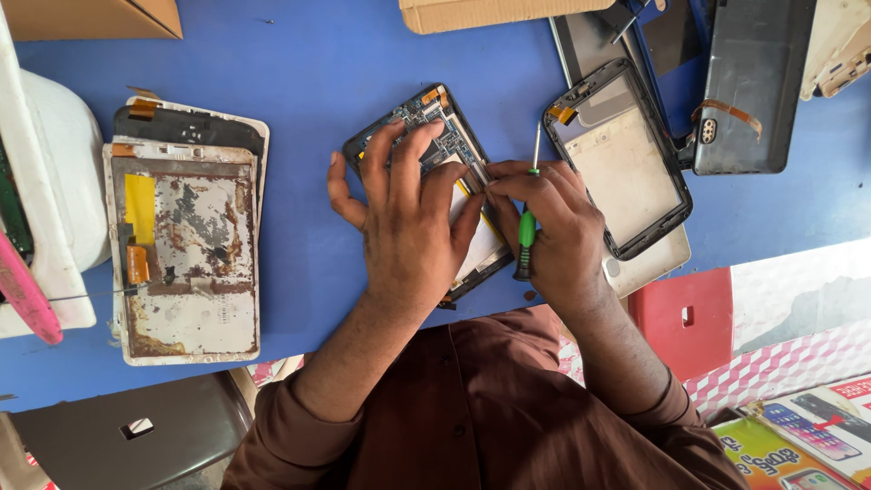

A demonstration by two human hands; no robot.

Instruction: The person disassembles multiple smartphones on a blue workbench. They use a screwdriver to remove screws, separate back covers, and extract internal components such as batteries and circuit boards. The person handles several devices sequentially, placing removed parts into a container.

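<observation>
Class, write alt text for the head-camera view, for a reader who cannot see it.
A person's left hand presses on an opened tablet on a blue table, while the right hand pinches a part at its edge and holds a green screwdriver. Other stripped tablet shells lie around, including a worn back panel and a dark frame.

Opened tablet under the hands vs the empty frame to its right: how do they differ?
The opened tablet has its circuit board exposed; the empty frame shows only a bare pale panel. The tablet is pressed under the left hand and touched by the right hand; the frame lies untouched. Both are dark-rimmed and lie on the blue table.
</observation>
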